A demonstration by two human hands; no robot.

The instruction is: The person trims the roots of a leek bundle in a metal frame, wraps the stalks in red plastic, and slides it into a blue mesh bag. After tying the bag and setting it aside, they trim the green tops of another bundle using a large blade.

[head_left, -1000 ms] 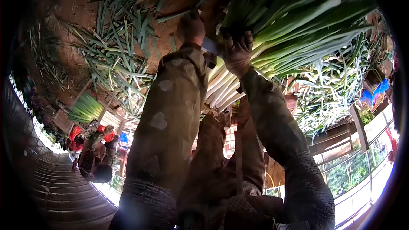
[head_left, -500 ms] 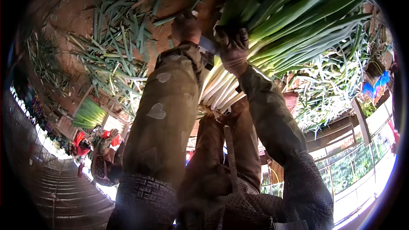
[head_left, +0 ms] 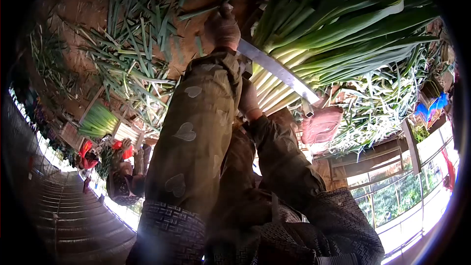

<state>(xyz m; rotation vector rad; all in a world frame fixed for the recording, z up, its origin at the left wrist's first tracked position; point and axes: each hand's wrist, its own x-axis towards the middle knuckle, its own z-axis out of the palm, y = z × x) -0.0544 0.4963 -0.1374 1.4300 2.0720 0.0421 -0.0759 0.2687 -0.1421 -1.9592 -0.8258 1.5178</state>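
Head view, the only one; the picture reads inverted, ground at the top.

Left hand (head_left: 223,27), gloved, was closed round the handle of the knife (head_left: 277,71). The blade lay flat against the bundle of leeks (head_left: 333,34), running from the handle at upper left down to its tip at lower right.

Right hand (head_left: 248,102) sat against the white shanks at the root end of the bundle. Its fingers were hidden behind my left sleeve, so I could not tell whether they were closed on the stalks or only pressed to them.

Bundle position: held in front of me, just right of the left forearm. Long axis ran lower left to upper right, with white ends near my right hand and green tops fanning away. The blade crossed that axis roughly square, about where white passes into green.

Judgement on method: the blade should stay square to the stalks, and the right hand should stay wholly on the white side, behind the edge. The bundle needs a tight hold so no stalk rolls. One drawn stroke would serve better than sawing.

Surroundings: loose cut leaves (head_left: 132,64) lay on the ground, and a co-worker (head_left: 122,176) was well apart at lower left.
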